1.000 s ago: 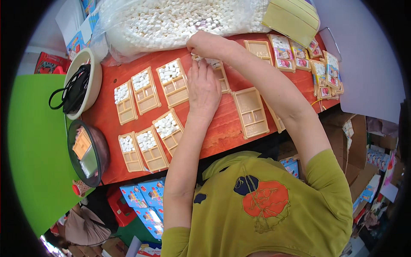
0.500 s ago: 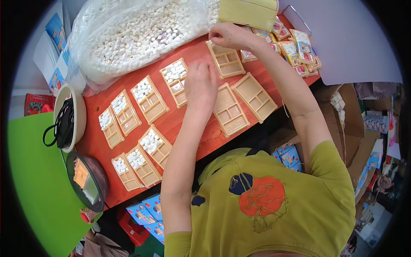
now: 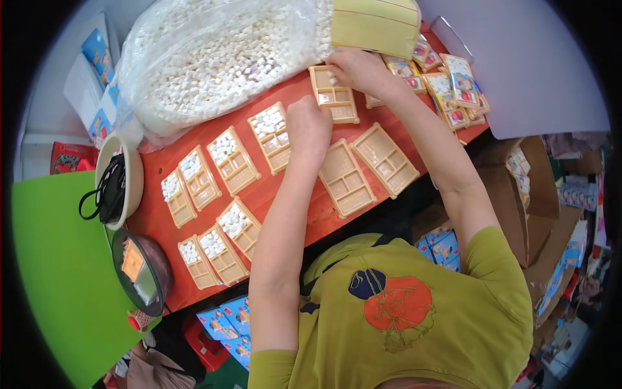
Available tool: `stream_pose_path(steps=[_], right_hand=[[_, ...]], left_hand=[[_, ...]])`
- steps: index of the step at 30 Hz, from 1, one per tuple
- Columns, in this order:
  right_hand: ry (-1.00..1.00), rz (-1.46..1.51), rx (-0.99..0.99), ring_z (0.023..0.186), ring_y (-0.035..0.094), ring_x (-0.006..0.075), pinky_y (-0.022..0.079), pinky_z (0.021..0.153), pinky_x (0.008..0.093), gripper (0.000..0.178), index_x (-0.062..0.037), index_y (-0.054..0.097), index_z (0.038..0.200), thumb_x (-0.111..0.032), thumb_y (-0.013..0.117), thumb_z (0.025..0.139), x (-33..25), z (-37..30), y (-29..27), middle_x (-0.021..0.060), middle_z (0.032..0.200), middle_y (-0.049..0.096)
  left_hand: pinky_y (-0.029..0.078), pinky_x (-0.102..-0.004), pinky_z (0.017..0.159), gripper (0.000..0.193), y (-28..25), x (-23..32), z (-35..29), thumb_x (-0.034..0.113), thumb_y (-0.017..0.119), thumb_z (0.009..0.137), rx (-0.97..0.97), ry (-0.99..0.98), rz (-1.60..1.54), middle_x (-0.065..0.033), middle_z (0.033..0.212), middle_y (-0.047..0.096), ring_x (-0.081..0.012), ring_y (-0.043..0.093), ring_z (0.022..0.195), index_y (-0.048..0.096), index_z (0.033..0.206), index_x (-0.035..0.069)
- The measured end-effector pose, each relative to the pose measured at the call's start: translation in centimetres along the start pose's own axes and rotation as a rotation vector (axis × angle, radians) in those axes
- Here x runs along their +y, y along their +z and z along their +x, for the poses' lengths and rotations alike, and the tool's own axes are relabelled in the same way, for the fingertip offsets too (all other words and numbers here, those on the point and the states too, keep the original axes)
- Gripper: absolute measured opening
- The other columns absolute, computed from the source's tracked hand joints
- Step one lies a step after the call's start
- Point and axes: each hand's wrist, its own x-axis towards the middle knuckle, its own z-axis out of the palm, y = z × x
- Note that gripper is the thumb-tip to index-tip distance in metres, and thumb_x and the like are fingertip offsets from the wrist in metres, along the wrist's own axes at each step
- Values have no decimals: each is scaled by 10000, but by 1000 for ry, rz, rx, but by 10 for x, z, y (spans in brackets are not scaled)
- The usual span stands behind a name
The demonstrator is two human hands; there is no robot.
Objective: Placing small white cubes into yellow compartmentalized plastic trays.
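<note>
At the far middle of the table, a tan compartment tray (image 3: 343, 96) has a few white pieces (image 3: 334, 78) in its top section. Over that tray's upper right part is my right hand (image 3: 357, 69), fingers closed and pointing down; what they hold is hidden. My left hand (image 3: 309, 122) is closed against the tray's lower left edge, its fingertips out of sight. To its left lies a tray (image 3: 278, 157) whose top section is filled with white cubes (image 3: 268, 122). Two trays without cubes, a nearer one (image 3: 346, 179) and its neighbour (image 3: 387, 159), lie at the right.
A big clear bag of white cubes (image 3: 227, 65) spans the red table's (image 3: 291, 211) back. Several part-filled trays (image 3: 234, 162) stand at left. Packed sets (image 3: 457, 84) pile up at right. A cream basin (image 3: 133, 188) and a dark bowl (image 3: 165, 272) sit at the left edge.
The far tray has turned slightly and shifted left. White pieces now show in its top section. My right hand has moved from its upper left corner to its upper right; my left hand has come against its edge.
</note>
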Motion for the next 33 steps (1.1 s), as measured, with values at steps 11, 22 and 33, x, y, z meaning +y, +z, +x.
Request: stream_pose_path(steps=[11,22,33], right_hand=[[-160,280,-60,950,669,332,533,811,420,263,-3,680,1024,-209,639,866,-56,116,33,192,984,689],[-174,130,-292,1044,622,342,540,861,386,355,-79,708,1066,-88,704,712,-77,131,90,148,1173,599],[116,583,-333,586,579,152,488,522,301,244,-16,672,1057,-71,628,824,-69,143,51,87,758,641]], left_hand=[[497,-402,564,156,-92,-30,-45,68,637,785,-45,-456,-257,-208,616,617,-316,630,563,583,701,-52],[494,-343,489,154,-134,-64,-35,58,614,821,-1,-546,-238,-155,574,613,-219,644,503,575,723,-54],[513,-390,448,170,-111,-76,12,73,660,777,-71,-512,-249,-211,608,620,-284,630,451,578,700,-55]])
